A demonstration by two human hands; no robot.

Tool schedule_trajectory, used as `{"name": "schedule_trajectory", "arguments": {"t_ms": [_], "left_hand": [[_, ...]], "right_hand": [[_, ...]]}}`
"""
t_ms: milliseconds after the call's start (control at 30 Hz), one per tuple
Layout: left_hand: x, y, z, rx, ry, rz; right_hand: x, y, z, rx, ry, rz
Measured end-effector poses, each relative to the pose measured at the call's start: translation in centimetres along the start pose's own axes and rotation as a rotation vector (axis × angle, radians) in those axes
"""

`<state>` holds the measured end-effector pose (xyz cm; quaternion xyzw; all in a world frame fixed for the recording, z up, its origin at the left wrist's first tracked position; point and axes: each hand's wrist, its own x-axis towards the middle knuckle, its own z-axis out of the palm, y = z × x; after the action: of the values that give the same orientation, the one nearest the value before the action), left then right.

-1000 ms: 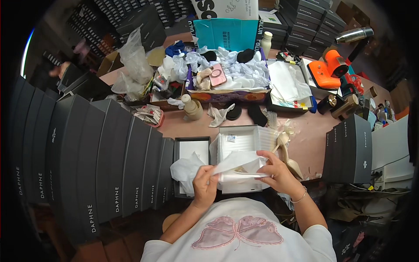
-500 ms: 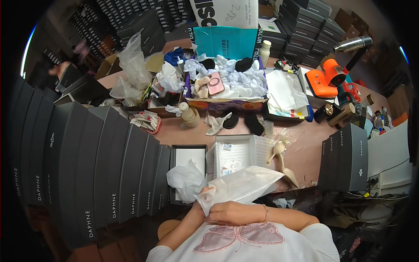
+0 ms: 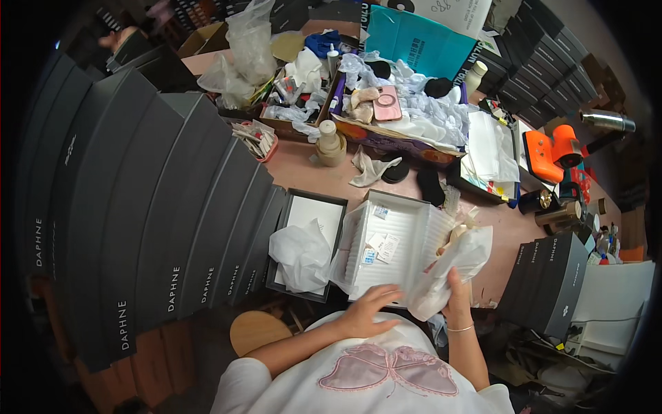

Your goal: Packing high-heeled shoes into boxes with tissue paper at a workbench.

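My right hand grips a white translucent bag from its right side. The bag looks bulky, but what it wraps cannot be made out. Left of it, my left hand is held with fingers apart and empty, over the near edge of an open shoebox lined with white ribbed foam. A printed card and small packets lie in the box. Part of a beige heeled shoe shows behind the bag; the rest is hidden. A grey box piece to the left carries crumpled white tissue paper.
Tall stacks of grey shoeboxes wall the left side; a shorter stack stands right. Farther back are a cream bottle, a carton of crumpled paper with a pink phone, and an orange device. A wooden stool stands below.
The white bag has gone from flat between both hands near my chest to bulky and upright in my right hand at the right. My left hand has let go. The view has tilted.
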<state>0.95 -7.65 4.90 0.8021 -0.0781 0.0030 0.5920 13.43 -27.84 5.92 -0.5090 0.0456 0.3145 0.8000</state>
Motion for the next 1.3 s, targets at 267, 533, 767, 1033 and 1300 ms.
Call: {"name": "schedule_trajectory", "arguments": {"t_ms": [267, 533, 767, 1033, 1300], "left_hand": [[-6.1, -8.3, 0.8, -0.865, 0.607, -1.088], [-2.5, -2.1, -2.7, 0.300, 0.335, -0.367], [10.2, -12.4, 1.2, 1.291, -0.720, -0.081], [16.0, -11.9, -2.4, 0.811, -0.508, -0.026], [2.2, -4.6, -6.9, 0.414, -0.551, -0.675]], "right_hand": [[8.3, 15.0, 0.2, -1.409, -0.286, 0.073], [5.6, 6.3, -3.4, -0.347, -0.049, -0.012], [2.0, 3.3, -5.2, 0.004, 0.017, 0.009], [-2.4, 2.9, -5.4, -0.064, 0.042, -0.068], [7.9, 10.3, -1.5, -1.090, -0.334, 0.208]]}}
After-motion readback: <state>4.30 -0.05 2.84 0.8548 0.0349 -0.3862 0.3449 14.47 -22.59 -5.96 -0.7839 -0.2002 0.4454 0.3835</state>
